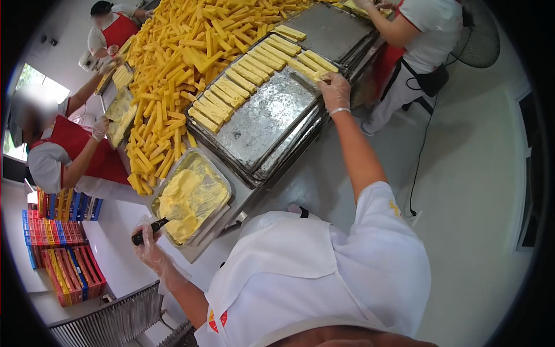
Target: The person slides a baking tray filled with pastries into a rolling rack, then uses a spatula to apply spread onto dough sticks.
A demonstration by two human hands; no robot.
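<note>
My left hand, in a clear plastic glove, is closed round the black handle of a spreading tool. The tool's far end points into a metal pan of pale yellow spread; its blade is hard to make out. My gloved right hand is farther off, at the right edge of a metal baking tray. Its fingers pinch the near end of a spread-coated yellow stick. Rows of similar coated sticks lie along the tray's far side.
A large heap of plain yellow sticks covers the table behind the tray. Across it, two people in red aprons work with pans. Another person stands at the upper right beside a second tray. Coloured crates stand lower left.
</note>
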